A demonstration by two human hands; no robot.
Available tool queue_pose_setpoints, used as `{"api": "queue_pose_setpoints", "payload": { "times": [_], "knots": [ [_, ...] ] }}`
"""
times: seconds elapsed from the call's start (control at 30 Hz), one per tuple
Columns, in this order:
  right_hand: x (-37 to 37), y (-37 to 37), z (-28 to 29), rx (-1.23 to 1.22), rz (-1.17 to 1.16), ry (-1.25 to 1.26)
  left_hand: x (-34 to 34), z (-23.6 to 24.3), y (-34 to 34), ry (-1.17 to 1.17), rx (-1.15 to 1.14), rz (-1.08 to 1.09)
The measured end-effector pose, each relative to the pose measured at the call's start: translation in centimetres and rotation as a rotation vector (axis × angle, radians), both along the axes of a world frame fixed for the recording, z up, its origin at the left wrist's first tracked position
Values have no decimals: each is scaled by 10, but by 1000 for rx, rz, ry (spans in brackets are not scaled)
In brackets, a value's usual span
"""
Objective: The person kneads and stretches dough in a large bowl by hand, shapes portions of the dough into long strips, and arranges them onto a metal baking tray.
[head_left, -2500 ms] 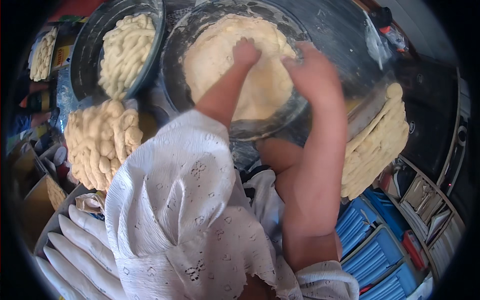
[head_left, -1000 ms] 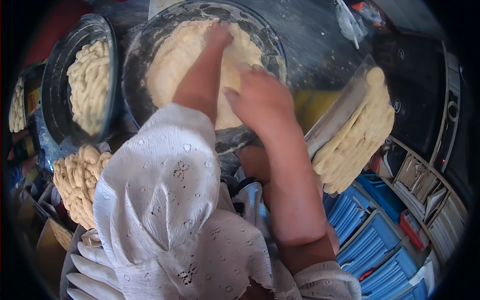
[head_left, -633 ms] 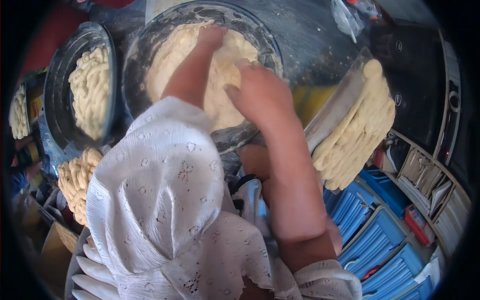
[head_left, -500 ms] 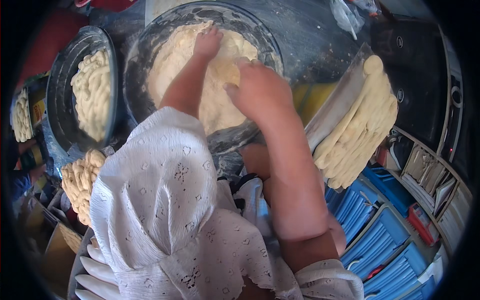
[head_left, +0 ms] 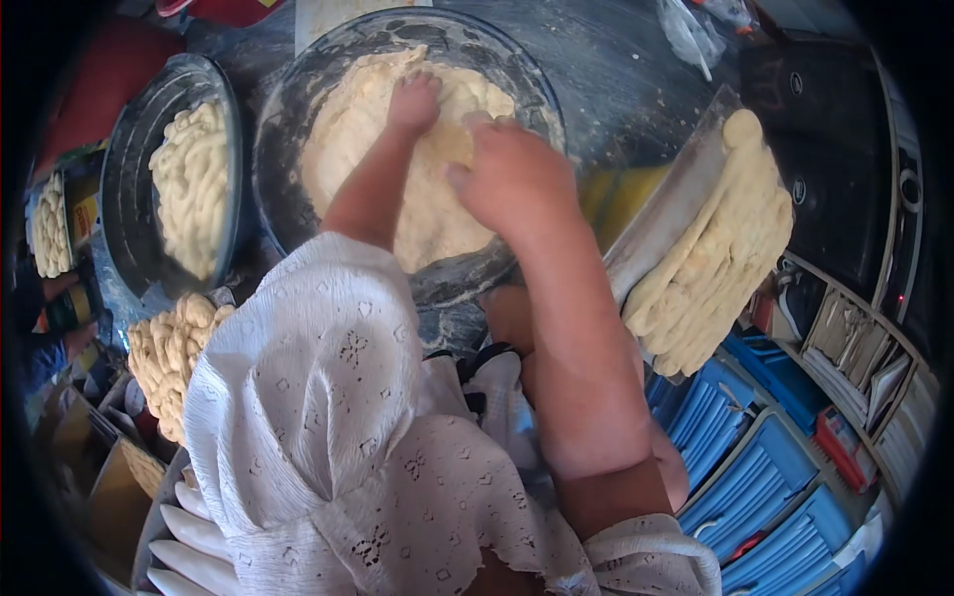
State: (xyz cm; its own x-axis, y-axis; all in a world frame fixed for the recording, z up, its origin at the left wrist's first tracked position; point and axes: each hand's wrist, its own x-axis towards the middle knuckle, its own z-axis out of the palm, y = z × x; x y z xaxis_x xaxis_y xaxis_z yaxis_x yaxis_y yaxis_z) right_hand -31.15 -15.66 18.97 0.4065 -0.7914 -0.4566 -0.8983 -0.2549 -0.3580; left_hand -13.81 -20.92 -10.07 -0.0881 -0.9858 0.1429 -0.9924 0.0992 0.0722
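A wide dark basin (head_left: 266, 124) dusted with flour holds a large mass of pale dough (head_left: 343, 149). Toward its far side, my left hand (head_left: 414, 102) presses into the dough with curled fingers. Over the right part of the same mass, my right hand (head_left: 517, 179) is bent down, thumb and fingers around a yellowish, moist-looking patch. Its fingertips are partly hidden by the hand itself. Both forearms reach into the basin from the lower edge.
Left of the basin stands a second dark tub (head_left: 119, 169) with dough strips (head_left: 191, 189). Knobbly dough pieces (head_left: 169, 353) lie nearer. On the right, a tray (head_left: 661, 194) bears long dough strips (head_left: 720, 243); blue folded items (head_left: 765, 477) sit in compartments below.
The view has shifted slightly, so the basin and tubs appear a little further right. My left hand has come slightly nearer within the dough; my right hand stays almost in place.
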Motion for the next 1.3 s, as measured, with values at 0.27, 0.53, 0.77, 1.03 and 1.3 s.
{"api": "queue_pose_setpoints", "payload": {
  "times": [0.27, 0.53, 0.77, 1.03, 1.3],
  "knots": [
    [-2, -6, 5, 63, 1, 26, 23, -20, 4, 730, 186, 252],
    [0, -7, -1, 75, -7, 45, 17, -17, -4, 616, 71, 149],
    [1, -6, 4, 54, -22, 8, 63, 47, 13, 1012, 520, 539],
    [8, -1, 5, -44, 4, -2, 73, 117, -15, 1483, 677, 345],
    [7, -2, 2, -19, 1, 17, 11, 104, -88, 1660, 328, 30]
  ]
}}
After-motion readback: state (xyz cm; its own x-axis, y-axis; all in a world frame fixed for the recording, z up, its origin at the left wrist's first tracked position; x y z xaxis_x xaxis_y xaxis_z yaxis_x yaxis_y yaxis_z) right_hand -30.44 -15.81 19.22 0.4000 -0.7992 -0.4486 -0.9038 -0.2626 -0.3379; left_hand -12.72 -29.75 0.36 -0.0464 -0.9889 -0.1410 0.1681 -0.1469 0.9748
